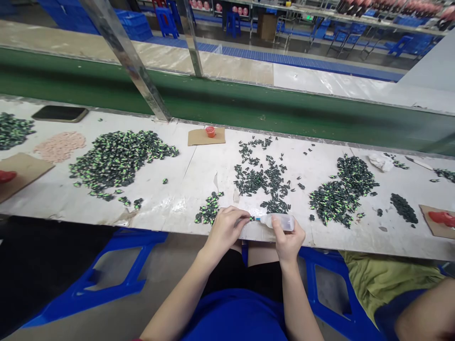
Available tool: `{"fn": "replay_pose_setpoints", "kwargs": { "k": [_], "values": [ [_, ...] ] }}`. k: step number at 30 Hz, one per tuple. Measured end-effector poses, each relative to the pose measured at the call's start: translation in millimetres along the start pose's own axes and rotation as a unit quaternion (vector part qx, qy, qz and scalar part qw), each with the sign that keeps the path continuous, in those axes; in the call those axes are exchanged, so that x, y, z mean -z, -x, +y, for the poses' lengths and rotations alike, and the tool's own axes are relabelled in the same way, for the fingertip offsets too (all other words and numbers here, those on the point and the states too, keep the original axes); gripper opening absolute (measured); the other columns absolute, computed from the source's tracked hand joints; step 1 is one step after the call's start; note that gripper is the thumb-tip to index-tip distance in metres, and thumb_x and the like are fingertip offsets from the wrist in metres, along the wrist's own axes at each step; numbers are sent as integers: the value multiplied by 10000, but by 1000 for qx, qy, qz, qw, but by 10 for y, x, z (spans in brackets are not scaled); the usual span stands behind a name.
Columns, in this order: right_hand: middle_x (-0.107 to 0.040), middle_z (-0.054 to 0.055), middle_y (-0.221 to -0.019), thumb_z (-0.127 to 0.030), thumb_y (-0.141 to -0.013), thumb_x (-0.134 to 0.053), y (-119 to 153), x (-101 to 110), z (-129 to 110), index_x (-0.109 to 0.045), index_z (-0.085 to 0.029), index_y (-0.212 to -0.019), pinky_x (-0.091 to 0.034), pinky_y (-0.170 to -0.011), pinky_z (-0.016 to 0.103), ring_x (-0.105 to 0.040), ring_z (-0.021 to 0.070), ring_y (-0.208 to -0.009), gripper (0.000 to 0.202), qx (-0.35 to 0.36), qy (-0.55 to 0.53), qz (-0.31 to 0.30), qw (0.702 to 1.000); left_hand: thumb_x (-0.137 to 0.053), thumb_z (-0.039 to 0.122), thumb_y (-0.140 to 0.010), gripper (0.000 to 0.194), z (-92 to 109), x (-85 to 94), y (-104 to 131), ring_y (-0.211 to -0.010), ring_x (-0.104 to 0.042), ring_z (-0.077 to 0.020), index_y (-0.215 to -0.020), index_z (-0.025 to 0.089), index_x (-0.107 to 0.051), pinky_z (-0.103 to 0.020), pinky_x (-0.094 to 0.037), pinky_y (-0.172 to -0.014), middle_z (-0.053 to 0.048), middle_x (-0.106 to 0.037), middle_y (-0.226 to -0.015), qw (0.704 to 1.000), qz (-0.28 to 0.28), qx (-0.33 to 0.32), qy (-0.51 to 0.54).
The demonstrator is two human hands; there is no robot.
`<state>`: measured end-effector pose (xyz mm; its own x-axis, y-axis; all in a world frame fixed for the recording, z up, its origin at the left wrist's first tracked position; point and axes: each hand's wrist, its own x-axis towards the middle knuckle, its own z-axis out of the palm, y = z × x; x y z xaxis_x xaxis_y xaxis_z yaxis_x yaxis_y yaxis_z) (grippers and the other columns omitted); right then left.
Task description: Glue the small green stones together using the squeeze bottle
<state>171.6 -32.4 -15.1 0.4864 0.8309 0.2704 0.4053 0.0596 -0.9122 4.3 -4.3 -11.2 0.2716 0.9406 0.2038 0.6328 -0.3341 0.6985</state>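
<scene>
Left hand (227, 227) pinching tiny dark part (252, 219), likely keeping it steady; right hand (289, 239) squeezing white bottle (280, 221), tip beside part. Small green-black pile (208, 208) left of bottle.

The counter (177, 184) was white, marked with brownish stains along its near edge. Beyond its far edge the belt (227, 99) was green. Toward the left end, the large heap (117, 163) was blackish green speckled with bright lime, and the small heap (62, 146) pale pink. At the far edge, the cup (210, 132) was red, the cardboard (197, 138) tan. By the near edge, the bottle (282, 222) was translucent white, its tip (258, 219) blue, the small piece (252, 219) dark. Toward the right end, the oval heap (404, 208) was plain blackish.
</scene>
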Motion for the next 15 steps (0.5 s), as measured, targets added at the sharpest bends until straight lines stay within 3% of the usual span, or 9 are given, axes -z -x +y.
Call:
{"fn": "replay_pose_setpoints", "kwargs": {
  "k": [15],
  "values": [
    [-584,-11,-498,-420,-739,-679,17,-9,36,-590,-171,-593,-426,-464,247,-526,141,-467,302,-3,13,21,1000,-635,156,-831,99,-12,-10,1,-815,-670,-193,-845,226,-703,-331,-484,-773,-21,-738,-834,1000,-1,-1,-11]
  ]
}}
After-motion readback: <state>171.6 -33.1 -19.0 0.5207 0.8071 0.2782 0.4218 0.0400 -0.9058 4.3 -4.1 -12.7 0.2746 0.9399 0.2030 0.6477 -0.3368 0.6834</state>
